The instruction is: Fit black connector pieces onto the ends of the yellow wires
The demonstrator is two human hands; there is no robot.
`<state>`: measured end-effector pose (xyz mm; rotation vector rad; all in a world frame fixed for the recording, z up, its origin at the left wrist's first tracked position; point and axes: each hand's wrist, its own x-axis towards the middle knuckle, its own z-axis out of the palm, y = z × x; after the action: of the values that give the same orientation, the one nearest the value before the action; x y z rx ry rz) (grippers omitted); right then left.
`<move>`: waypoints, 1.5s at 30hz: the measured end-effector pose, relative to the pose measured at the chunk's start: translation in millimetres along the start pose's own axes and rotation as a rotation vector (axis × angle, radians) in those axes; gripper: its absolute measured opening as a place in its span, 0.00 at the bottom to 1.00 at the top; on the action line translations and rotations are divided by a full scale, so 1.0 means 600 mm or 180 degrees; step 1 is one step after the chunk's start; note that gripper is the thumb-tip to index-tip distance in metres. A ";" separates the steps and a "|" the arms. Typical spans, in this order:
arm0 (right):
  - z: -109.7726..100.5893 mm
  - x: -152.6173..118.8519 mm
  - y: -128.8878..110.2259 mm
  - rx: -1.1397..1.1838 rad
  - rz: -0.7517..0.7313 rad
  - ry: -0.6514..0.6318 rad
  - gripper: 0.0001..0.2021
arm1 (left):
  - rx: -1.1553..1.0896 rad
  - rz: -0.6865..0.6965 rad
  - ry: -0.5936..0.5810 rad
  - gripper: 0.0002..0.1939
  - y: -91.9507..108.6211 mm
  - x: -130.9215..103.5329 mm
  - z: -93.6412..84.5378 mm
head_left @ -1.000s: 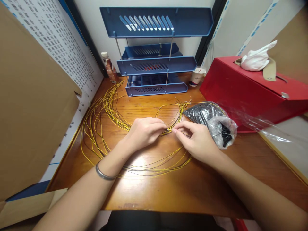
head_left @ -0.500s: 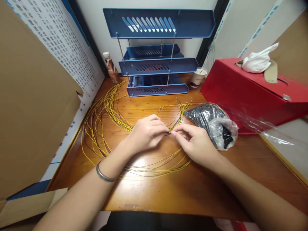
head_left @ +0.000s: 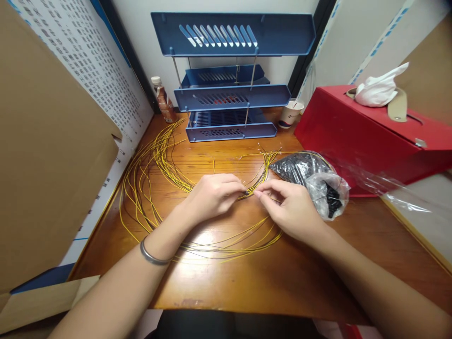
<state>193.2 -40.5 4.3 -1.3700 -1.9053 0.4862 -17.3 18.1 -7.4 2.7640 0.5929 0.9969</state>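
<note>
My left hand (head_left: 215, 195), with a metal bangle on its wrist, is closed in a pinch on a small black piece (head_left: 246, 192) that looks like a connector housing. Just to the right, my right hand (head_left: 291, 205) has thumb and forefinger pinched together; what sits between them is too small to make out. Thin yellow and black wires (head_left: 155, 160) lie in a wide loop around and beneath both hands. Their tipped ends (head_left: 270, 153) bunch together beyond the fingertips. A short stretch of yellow wire (head_left: 213, 165) sticks up behind my left hand.
A clear plastic bag (head_left: 300, 167) of small black parts lies open beside my right hand. Behind stand a blue tiered rack (head_left: 233, 99), a bottle (head_left: 164, 101) and a paper cup (head_left: 291, 114). A red box (head_left: 339, 136) is at right, cardboard (head_left: 45, 155) at left.
My fingertips have drawn slightly apart, the black piece staying in the left hand. The yellow wire behind my left hand has shifted left.
</note>
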 end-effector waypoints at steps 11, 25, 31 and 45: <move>0.009 -0.002 -0.003 0.0004 -0.0067 -0.0135 0.06 | 0.0060 0.0069 -0.0090 0.09 0.003 -0.002 0.004; 0.000 0.000 0.003 -0.0092 -0.0196 0.0009 0.06 | 0.0106 -0.0088 -0.0025 0.09 0.003 -0.001 0.000; 0.007 -0.003 0.003 -0.0058 -0.0239 -0.0088 0.05 | 0.0181 0.0039 0.0004 0.08 0.006 -0.002 0.003; -0.002 0.000 0.004 -0.0141 -0.0250 0.0063 0.05 | 0.0253 -0.0110 0.0006 0.10 0.003 -0.001 0.001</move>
<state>195.7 -39.9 3.3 -1.3175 -1.9563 0.3929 -16.6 16.5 -7.7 2.8112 0.6928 0.9896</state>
